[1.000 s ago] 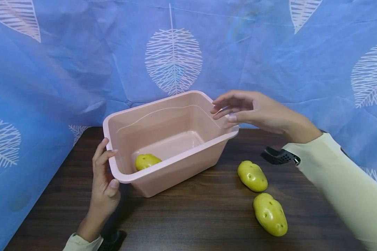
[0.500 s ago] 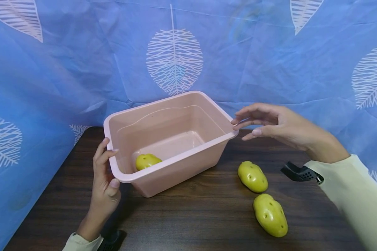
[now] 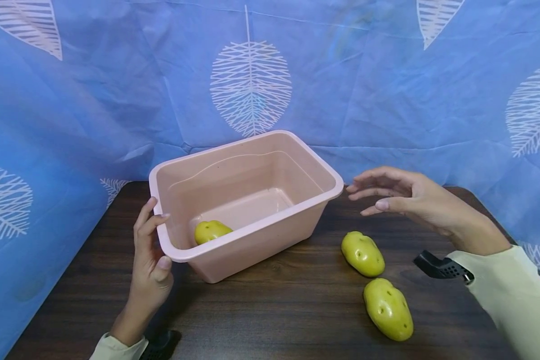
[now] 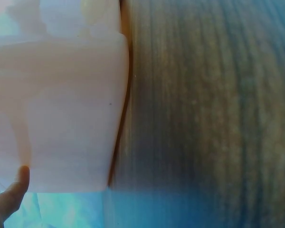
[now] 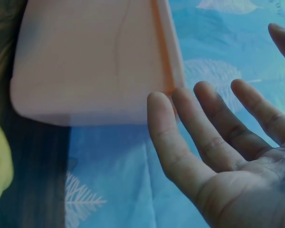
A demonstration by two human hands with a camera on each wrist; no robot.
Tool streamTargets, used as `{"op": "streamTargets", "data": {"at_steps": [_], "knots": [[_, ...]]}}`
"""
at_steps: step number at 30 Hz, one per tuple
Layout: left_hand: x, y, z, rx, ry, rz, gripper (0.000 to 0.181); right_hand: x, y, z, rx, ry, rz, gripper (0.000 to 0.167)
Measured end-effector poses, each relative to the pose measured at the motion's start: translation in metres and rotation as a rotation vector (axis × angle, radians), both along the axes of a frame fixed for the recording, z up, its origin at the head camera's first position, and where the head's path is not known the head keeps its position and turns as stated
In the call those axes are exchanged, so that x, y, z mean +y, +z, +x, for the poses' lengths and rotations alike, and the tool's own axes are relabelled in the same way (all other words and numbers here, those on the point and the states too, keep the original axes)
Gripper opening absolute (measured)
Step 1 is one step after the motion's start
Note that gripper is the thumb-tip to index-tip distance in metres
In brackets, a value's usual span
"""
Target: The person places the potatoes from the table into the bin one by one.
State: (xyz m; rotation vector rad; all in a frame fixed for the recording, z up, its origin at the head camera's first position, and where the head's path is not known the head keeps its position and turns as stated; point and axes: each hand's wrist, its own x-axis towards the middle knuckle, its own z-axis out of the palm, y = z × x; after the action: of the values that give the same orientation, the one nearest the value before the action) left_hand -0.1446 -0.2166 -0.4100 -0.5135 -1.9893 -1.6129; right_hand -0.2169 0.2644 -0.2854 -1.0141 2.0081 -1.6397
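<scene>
A pink plastic bin (image 3: 247,250) stands on the dark wooden table, turned at an angle. My left hand (image 3: 148,272) holds the bin's left end, with fingertips hooked over the rim and the thumb low on the outside. One yellow-green potato (image 3: 211,231) lies inside the bin, partly hidden by its front wall. To the bin's right, two more potatoes rest on the table, the farther potato (image 3: 362,253) just behind the nearer potato (image 3: 388,309). My right hand (image 3: 407,197) hovers right of the bin, fingers loosely bent, holding nothing. Its palm and separated fingers (image 5: 164,126) show in the right wrist view.
Blue cloth (image 3: 364,75) with white leaf prints hangs behind the table and along its left side. The wooden tabletop (image 3: 270,315) stretches in front of the bin. A black wrist strap (image 3: 443,266) hangs at the right sleeve.
My right hand has moved from over the bin's right end to the right and down, away from the rim. The left hand, bin and potatoes stay put.
</scene>
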Motion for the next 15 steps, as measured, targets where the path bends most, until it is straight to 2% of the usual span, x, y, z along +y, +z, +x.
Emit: {"op": "streamTargets", "data": {"at_steps": [8,15], "knots": [[0.000,-0.001,-0.001,0.002,-0.003,0.011,0.067,0.012,-0.020,0.008,-0.027,-0.138,0.085,0.046],[0.001,-0.001,-0.001,0.006,0.003,-0.001,0.068,0.017,-0.041,0.013,-0.011,-0.278,0.182,0.045]]}}
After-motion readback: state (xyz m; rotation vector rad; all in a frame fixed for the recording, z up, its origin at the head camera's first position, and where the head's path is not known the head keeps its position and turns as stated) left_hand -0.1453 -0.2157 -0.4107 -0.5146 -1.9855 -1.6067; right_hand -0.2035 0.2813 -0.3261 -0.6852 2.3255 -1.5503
